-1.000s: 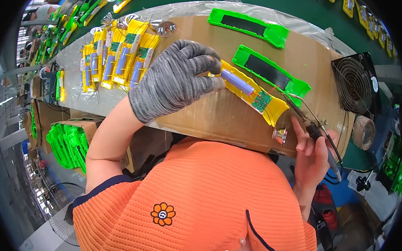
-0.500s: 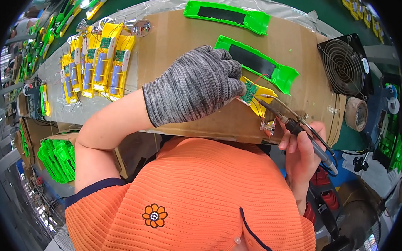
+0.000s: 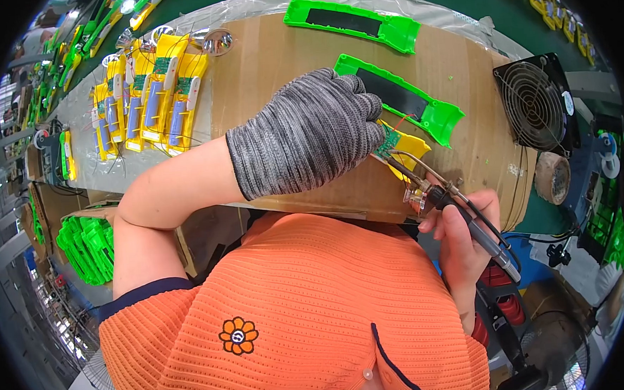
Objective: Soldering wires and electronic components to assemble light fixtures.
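My left hand [image 3: 309, 135], in a grey knitted glove, is curled over the end of a yellow plastic housing [image 3: 411, 149]. Its fingertips are turned down out of sight, so whatever they grip is hidden. A small green circuit board [image 3: 389, 140] shows beside the glove, on the housing. In my bare right hand [image 3: 463, 243] is a soldering iron [image 3: 476, 232] with a thin metal guide tube along it. The iron's tip reaches the board next to the left fingers. A round silver reflector [image 3: 416, 196] sits by the housing's near end. Just beyond lies a green casing half [image 3: 399, 98] with a dark panel.
Another green casing half [image 3: 352, 25] lies at the back of the cardboard [image 3: 263, 77]. Several yellow housings [image 3: 153, 97] with blue cells and wires stand at the left. A square black fan [image 3: 535, 103] and a tape roll [image 3: 552, 177] are at the right.
The soldering iron has moved left and slightly down, its tip now closer to my left fingers. My left hand has shifted slightly right, covering more of the circuit board.
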Motion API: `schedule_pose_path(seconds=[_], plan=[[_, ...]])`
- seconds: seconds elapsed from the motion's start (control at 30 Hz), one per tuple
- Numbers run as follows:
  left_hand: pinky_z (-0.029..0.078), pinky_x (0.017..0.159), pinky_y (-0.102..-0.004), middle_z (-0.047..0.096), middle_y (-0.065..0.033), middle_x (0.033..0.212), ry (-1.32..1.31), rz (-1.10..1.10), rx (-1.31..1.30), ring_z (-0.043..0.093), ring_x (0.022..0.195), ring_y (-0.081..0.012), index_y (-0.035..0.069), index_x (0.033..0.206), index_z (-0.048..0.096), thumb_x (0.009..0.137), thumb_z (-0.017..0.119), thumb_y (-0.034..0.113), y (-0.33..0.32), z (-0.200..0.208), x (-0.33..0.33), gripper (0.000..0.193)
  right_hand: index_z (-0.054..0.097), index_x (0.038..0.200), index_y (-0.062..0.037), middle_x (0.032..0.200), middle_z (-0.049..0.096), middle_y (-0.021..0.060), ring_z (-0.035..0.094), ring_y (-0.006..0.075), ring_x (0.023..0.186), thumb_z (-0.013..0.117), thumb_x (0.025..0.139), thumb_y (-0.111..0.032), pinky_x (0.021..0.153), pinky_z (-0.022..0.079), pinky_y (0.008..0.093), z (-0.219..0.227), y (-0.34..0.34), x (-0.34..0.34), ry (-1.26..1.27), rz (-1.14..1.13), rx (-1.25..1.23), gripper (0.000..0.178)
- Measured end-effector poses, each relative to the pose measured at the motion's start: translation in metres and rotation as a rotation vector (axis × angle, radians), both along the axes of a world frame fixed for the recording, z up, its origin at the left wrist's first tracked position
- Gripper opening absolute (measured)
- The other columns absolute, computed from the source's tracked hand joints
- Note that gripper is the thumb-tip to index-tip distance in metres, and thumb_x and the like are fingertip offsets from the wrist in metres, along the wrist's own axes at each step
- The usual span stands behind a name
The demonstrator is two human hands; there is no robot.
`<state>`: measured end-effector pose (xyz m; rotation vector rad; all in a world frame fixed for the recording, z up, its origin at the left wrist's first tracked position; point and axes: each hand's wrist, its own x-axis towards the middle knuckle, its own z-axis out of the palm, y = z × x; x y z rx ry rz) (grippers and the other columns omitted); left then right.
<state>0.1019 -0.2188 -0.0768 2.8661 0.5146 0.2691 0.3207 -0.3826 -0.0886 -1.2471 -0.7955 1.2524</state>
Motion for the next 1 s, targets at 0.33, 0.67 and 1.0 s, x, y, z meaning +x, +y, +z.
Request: schedule_pose_path(seconds=[0.33,0.67,1.0], plan=[[0.048,0.071,-0.0388,0.060,-0.0049,0.080,-0.014,0.010,-0.003,0.061,0.082,-0.0253,0.013,0.086,0.068,0.076,0.067,0.021,0.000,0.002,0.001,0.013,0.041,0.096,0.0002,0.070,0.062,0.0129,0.064,0.0161,0.063,0.057,0.092,0.003,0.088,0.055,0.0444,-0.004,0.001,-0.004,-0.009,-0.010,0.072,0.016],[0.049,0.072,-0.0386,0.061,-0.0057,0.081,0.010,0.003,0.015,0.062,0.084,-0.0260,0.012,0.089,0.069,0.076,0.069,0.020,-0.003,0.006,0.002,0.015,0.041,0.096,-0.0005,0.070,0.062,0.0147,0.062,0.0166,0.060,0.054,0.090,0.008,0.096,0.051,0.0507,0.001,-0.005,0.003,0.015,-0.063,0.031,0.017],[0.047,0.082,-0.0392,0.062,-0.0052,0.093,0.016,0.122,0.176,0.059,0.096,-0.0250,0.011,0.102,0.066,0.087,0.065,0.019,0.029,0.020,0.009,0.017,0.049,0.096,-0.0060,0.062,0.047,0.0044,0.053,0.0160,0.059,0.053,0.095,-0.009,0.105,0.041,0.0560,-0.029,0.024,0.040,0.114,-0.321,0.236,0.005]])
